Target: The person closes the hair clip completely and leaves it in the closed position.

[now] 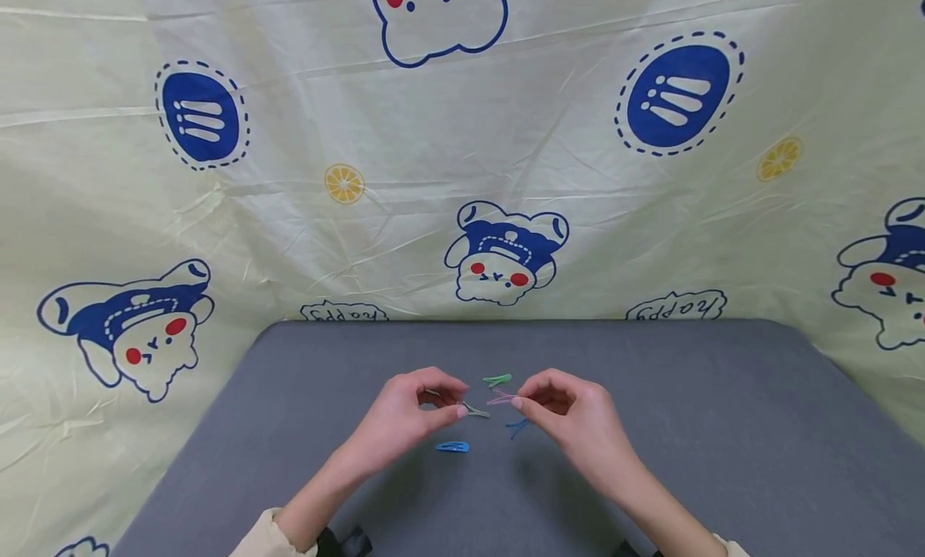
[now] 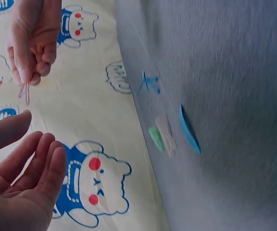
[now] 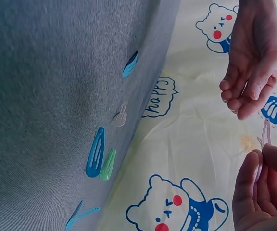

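Above the grey table, hands face each other.

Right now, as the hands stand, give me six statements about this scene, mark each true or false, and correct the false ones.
1. The right hand pinches a pink hair clip. True.
2. A green hair clip lies on the table. True.
3. The left hand grips the green hair clip. False: that hand holds nothing.
4. The pink hair clip lies flat on the table. False: it is held up above it.
5. Behind the table, a sheet shows printed cartoon figures. True.
6. The table is bright red. False: it is grey.
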The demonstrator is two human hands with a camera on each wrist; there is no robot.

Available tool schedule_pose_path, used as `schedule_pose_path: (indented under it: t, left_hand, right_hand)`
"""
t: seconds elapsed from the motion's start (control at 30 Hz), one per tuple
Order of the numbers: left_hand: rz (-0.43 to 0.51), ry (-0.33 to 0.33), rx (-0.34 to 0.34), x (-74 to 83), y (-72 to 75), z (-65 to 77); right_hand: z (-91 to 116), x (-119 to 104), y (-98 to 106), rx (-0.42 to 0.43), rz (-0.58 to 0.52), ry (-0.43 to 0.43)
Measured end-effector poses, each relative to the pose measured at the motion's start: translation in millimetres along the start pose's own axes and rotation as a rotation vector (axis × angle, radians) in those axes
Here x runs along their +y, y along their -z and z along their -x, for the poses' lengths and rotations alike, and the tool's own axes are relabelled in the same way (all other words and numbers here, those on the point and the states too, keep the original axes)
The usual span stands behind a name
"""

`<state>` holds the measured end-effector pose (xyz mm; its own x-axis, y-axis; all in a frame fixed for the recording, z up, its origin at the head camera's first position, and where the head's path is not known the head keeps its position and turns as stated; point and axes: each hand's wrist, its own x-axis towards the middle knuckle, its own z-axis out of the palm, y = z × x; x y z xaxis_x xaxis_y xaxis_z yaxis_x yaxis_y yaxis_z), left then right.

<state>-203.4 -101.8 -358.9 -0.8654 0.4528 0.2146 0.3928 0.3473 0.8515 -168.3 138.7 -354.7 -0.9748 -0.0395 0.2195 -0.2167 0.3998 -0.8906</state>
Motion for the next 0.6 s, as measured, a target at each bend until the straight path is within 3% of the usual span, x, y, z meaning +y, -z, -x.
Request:
schedule_pose_path:
  t: [0.27, 0.6]
  left_hand:
    - [0.069, -0.012, 0.015, 10.5, -13.2, 13.6]
    - [0.179, -0.08, 0.062, 14.1, -28.9, 21.6]
  right_hand:
    - [19.2, -1.7, 3.1, 0.006, -0.043, 0.01]
    - [32.8, -2.6, 2.7, 0.045, -0.033, 0.048]
